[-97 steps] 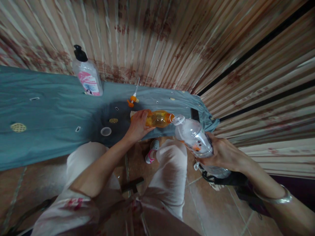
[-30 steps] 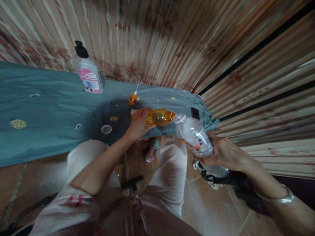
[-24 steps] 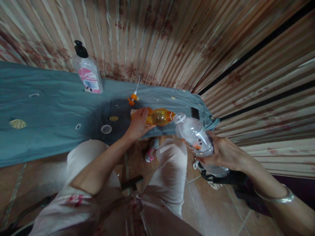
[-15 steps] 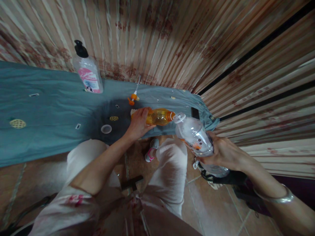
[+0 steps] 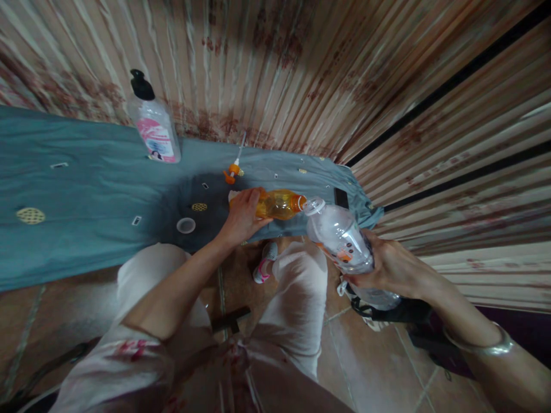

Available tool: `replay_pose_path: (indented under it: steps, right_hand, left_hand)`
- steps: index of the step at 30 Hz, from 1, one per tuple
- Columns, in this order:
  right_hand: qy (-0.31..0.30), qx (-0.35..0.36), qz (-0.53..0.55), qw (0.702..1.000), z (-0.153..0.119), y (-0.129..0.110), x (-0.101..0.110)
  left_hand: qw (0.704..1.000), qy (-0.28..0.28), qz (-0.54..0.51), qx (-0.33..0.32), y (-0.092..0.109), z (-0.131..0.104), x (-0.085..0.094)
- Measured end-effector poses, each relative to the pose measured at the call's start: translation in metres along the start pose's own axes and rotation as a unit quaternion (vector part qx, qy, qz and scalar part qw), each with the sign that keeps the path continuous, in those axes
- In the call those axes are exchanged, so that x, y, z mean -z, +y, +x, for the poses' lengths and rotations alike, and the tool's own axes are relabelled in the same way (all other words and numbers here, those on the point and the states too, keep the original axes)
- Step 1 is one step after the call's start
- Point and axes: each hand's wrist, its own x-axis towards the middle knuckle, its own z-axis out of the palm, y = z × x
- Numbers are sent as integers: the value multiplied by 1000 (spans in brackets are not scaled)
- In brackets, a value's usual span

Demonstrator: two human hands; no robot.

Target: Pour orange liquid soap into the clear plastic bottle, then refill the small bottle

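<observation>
Above the near edge of the cloth-covered worktop [image 5: 94, 189], the left hand [image 5: 246, 213] grips an orange bottle [image 5: 279, 205] on its side, mouth to mouth with the clear bottle [image 5: 338, 235] gripped, tilted, in the right hand [image 5: 390, 265]. An orange pump [image 5: 233, 171] lies toward the far edge; a round white piece [image 5: 186, 225], by the near one.

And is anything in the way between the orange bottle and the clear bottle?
No, nothing visible. The neck of the orange bottle is right at the mouth of the clear bottle; I can't tell whether they touch. The orange pump lies on the cloth, off to the side.
</observation>
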Motion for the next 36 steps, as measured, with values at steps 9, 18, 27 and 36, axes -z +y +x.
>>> replay_pose_path:
  steps: [9, 18, 27, 36]
  right_hand:
    - [9, 7, -8, 1000, 0, 0, -1]
    - [-3, -5, -16, 1000, 0, -1, 0]
    - [-3, -6, -10, 1000, 0, 0, 0]
    - [-4, -4, 1, 1000, 1, 1, -2]
  left_hand:
    - [1000, 1, -3, -2, -1, 0, 0]
    - [1000, 0, 5, -3, 0, 0, -1]
    - [1000, -1, 7, -2, 1, 1, 0]
    - [1000, 2, 12, 0, 2, 1, 1]
